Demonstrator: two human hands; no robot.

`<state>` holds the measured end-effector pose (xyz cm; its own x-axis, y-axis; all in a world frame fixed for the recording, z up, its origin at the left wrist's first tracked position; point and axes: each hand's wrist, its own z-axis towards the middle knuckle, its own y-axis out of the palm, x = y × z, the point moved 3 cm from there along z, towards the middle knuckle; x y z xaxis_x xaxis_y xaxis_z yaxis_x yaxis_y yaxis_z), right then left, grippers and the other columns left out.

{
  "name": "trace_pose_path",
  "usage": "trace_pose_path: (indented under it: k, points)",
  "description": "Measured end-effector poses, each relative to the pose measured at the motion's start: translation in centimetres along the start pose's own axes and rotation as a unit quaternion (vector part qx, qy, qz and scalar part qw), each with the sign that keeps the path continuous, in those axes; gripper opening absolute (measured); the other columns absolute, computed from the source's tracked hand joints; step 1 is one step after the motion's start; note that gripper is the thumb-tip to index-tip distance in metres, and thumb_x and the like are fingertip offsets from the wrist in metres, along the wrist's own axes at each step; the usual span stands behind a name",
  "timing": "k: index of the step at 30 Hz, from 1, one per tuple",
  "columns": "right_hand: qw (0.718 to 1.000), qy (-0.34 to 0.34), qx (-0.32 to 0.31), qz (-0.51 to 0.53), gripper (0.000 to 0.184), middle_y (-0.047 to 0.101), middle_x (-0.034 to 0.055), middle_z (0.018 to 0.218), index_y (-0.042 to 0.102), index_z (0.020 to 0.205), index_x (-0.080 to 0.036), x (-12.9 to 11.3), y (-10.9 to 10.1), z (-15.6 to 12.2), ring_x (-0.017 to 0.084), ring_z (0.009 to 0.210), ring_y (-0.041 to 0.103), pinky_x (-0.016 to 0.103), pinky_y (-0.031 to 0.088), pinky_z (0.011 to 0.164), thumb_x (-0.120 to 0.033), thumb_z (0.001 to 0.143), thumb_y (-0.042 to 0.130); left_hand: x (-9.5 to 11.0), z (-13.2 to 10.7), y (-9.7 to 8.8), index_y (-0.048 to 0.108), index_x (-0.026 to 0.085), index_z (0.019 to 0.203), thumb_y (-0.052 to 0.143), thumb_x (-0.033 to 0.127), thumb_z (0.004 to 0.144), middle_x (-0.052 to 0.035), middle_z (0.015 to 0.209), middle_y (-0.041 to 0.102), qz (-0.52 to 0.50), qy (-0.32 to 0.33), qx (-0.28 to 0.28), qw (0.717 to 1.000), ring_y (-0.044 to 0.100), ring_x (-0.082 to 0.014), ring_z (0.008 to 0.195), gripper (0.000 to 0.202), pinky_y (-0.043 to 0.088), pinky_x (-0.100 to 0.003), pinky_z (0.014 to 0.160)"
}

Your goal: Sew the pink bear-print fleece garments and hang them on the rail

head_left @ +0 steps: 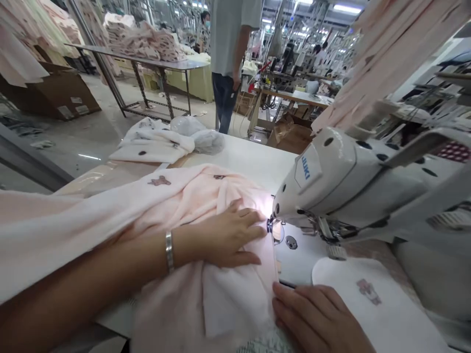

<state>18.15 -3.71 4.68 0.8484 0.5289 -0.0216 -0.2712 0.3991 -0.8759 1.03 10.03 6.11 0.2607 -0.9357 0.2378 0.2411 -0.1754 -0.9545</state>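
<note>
Fabric [176, 206] lies heaped on the bench [250, 157] at the sewing machine [349, 186]; my left hand [224, 235] presses flat beside the needle to smooth it, my right hand [312, 314], open, steadies its near edge.

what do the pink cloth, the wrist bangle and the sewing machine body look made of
Pink cloth: soft fleece-like knit, matte and fuzzy, folding in plump creases. Wrist bangle: likely silver-toned metal, shiny with bright glints. Sewing machine body: painted metal or hard plastic, smooth off-white semi-gloss.
</note>
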Motion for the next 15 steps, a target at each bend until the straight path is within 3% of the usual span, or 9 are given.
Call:
trace_pose_path:
  k: [8, 12, 15]
  points:
    - [0.998, -0.042, -0.047, -0.005, 0.019, 0.065, 0.0043, 0.091, 0.063, 0.096, -0.022, 2.8, 1.5, 4.9, 0.015, 0.082, 0.061, 0.029, 0.048, 0.068, -0.021, 0.089, 0.046, -6.1, 3.6, -0.8, 0.051, 0.014, 0.116, 0.048, 0.048, 0.089, -0.0127, 0.126, 0.050, 0.036, 0.089, 0.009, 0.995, 0.042, -0.0240, 0.120, 0.044, 0.022, -0.037, 0.104]
    - [0.997, -0.053, -0.044, -0.029, 0.020, 0.066, 0.0051, 0.090, 0.061, 0.104, -0.022, 4.1, 2.8, 5.4, 0.018, 0.085, 0.061, 0.029, 0.047, 0.065, -0.020, 0.087, 0.050, -8.8, 5.4, -1.3, 0.050, 0.013, 0.119, 0.050, 0.046, 0.089, -0.0132, 0.134, 0.045, 0.075, 0.084, 0.003, 0.994, 0.036, -0.0251, 0.126, 0.044, 0.019, -0.038, 0.105]
    - [0.998, -0.050, -0.045, -0.006, 0.022, 0.065, 0.0072, 0.089, 0.059, 0.107, -0.020, 4.2, 2.8, 5.6, 0.019, 0.084, 0.060, 0.029, 0.047, 0.066, -0.018, 0.088, 0.048, -9.1, 5.5, -1.0, 0.049, 0.014, 0.122, 0.048, 0.044, 0.090, -0.0133, 0.137, 0.042, 0.090, 0.051, -0.006, 0.995, 0.033, -0.0257, 0.128, 0.044, 0.019, -0.039, 0.106]
